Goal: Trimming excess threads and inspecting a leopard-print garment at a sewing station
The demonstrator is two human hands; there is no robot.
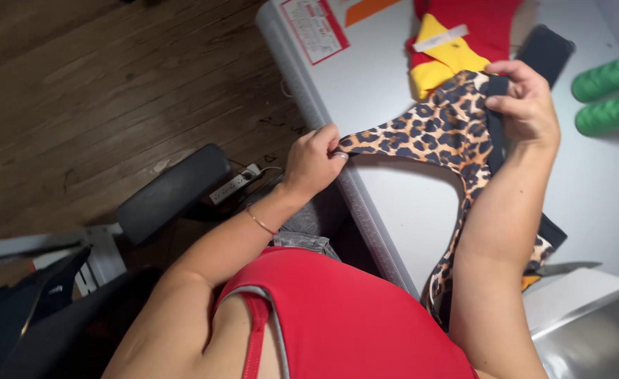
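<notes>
Left hand (314,160) pinches the leopard-print garment (441,130) at its left tip, right hand (527,102) grips its black edge, stretched over the white table (394,203).

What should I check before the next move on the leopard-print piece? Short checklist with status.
1. Left hand grips the leopard-print fabric at its pointed end: ok.
2. Right hand pinches the black band at the other end: ok.
3. Fabric pulled flat between the hands: ok.
4. Red and yellow fabric apart from the held piece: not ok, it touches or overlaps.
5. Blade tip near the right forearm clear of the hanging fabric: cannot tell.
6. Green rolls clear: ok.
</notes>
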